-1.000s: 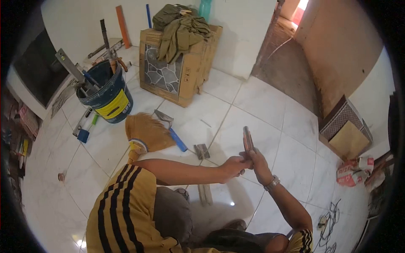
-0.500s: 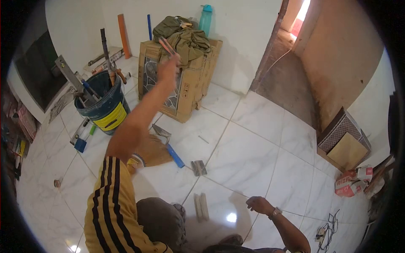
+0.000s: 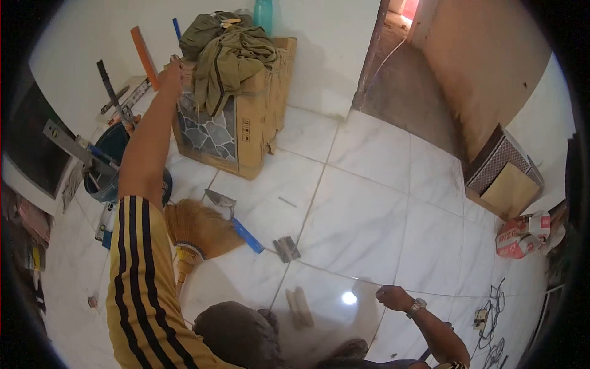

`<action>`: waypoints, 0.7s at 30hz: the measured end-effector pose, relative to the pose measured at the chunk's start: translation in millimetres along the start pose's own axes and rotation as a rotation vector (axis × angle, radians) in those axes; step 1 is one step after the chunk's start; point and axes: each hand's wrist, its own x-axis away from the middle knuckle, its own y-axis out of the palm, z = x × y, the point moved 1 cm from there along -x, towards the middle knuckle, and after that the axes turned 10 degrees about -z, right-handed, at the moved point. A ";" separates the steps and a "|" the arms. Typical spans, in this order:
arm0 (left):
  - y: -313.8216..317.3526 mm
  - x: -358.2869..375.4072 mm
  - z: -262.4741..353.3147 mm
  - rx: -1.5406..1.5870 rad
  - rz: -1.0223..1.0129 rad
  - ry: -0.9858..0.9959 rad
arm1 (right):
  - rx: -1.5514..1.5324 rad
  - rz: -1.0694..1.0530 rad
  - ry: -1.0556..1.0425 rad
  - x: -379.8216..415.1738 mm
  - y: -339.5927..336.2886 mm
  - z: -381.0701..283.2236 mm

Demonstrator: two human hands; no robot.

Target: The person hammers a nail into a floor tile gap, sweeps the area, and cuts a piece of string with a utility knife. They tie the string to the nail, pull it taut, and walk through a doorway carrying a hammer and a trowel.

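My left hand (image 3: 173,72) is stretched far forward, by the upper left corner of a cardboard box (image 3: 252,132). Its fingers are closed, and what they hold is too small and blurred to name. Olive-green clothing (image 3: 236,58) is draped over the box, just right of this hand. My right hand (image 3: 395,299), with a watch (image 3: 416,305) on the wrist, hovers low above the white tiles. Its fingers are curled together, and I cannot make out anything in them. Two narrow light-coloured strips (image 3: 299,306) lie on the floor left of it.
A dark bucket of tools (image 3: 101,187) stands left, partly behind my left forearm. A broom (image 3: 203,230), a trowel with a blue handle (image 3: 247,235) and a small grey piece (image 3: 286,249) lie on the floor. Cables (image 3: 490,320) and a torn red-and-white bag (image 3: 521,237) are right.
My left hand has moved left, from in front of the clothing to the box's corner. The orange-handled tool seen in it before no longer shows clearly. The view has shifted; my right hand stays curled.
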 end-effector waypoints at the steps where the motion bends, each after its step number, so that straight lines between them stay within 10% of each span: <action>1: -5.4 -11.2 4.0 0.060 -0.110 0.022 | 0.275 0.033 -0.131 -9.7 8.0 9.9; 15: -15.6 -68.7 -43.0 -0.148 -0.244 0.038 | -0.017 0.072 -0.051 2.6 8.0 -7.9; 19: 2.7 65.4 35.1 -0.125 -0.046 -0.059 | 0.183 0.055 0.013 -8.9 25.6 14.7; 21: 16.0 131.4 48.6 -0.015 -0.646 0.353 | 0.114 0.113 0.020 -3.4 7.9 -6.7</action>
